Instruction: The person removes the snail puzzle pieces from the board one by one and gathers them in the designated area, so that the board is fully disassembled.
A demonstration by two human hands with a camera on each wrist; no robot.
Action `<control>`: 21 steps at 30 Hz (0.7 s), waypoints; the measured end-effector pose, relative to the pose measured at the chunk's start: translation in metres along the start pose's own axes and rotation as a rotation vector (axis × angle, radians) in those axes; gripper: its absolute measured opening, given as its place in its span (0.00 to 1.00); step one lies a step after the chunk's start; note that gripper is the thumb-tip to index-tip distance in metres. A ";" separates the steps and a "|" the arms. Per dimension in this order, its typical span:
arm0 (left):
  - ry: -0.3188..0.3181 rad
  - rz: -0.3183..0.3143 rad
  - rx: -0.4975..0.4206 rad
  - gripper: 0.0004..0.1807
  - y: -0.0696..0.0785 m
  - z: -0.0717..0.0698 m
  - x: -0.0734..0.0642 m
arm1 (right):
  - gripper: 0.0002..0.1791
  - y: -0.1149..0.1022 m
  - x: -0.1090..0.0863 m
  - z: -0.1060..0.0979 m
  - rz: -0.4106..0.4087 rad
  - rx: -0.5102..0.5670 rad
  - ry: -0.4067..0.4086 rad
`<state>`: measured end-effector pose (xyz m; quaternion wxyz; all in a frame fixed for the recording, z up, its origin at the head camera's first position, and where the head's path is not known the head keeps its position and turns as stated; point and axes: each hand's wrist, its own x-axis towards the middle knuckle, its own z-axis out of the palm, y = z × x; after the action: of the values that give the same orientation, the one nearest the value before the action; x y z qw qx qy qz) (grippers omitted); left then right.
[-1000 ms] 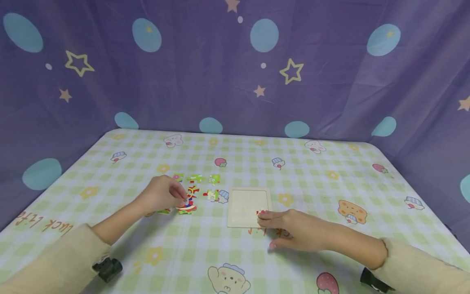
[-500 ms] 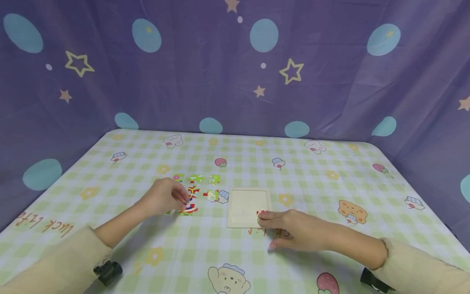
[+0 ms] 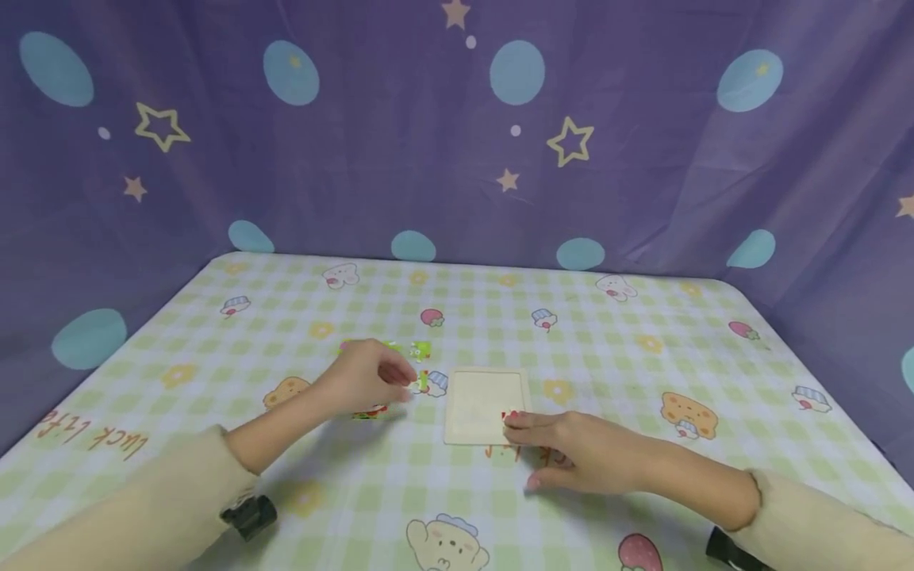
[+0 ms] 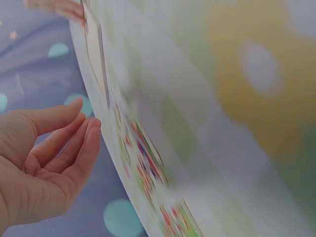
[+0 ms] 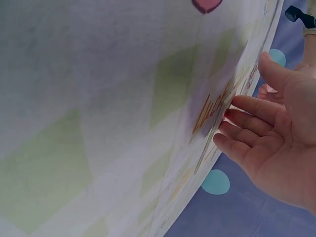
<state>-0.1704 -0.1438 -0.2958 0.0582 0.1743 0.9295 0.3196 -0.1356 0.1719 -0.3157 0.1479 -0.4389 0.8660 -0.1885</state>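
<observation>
My left hand [image 3: 362,376] hovers over a group of colourful jigsaw puzzle pieces [image 3: 370,413], hiding several of them. Its thumb and fingers are loosely bent toward each other, and in the left wrist view nothing shows between the fingertips [image 4: 93,124]. One green piece [image 3: 420,349] lies beyond the hand, and another [image 3: 424,380] by its fingertips. A shallow, pale square puzzle tray [image 3: 480,395] lies to the right. On its lower right corner my right hand [image 3: 581,450] rests with extended fingers, touching a red piece [image 3: 508,415] that they partly cover.
A green-and-white checked tablecloth [image 3: 607,349] with printed cartoons covers the table. Behind it hangs a purple curtain [image 3: 400,143] with stars and dots. A black wrist-worn device [image 3: 250,517] sits at the left sleeve.
My left hand has moved right from the red and blue pieces toward the tray, and its fingertips have lifted from them. The right hand stays on the tray's corner.
</observation>
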 end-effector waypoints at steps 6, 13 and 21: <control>-0.082 0.071 -0.073 0.07 0.022 0.029 0.015 | 0.34 -0.002 0.001 -0.002 0.003 -0.031 -0.006; -0.161 0.093 -0.096 0.05 0.046 0.057 0.027 | 0.34 -0.001 0.000 -0.003 0.004 -0.004 -0.011; -0.143 0.163 -0.021 0.04 0.053 0.073 0.032 | 0.35 0.002 0.001 -0.002 0.004 0.001 -0.023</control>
<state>-0.1687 -0.0514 -0.3210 0.1002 0.2711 0.9023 0.3197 -0.1380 0.1727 -0.3153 0.1584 -0.4392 0.8651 -0.1834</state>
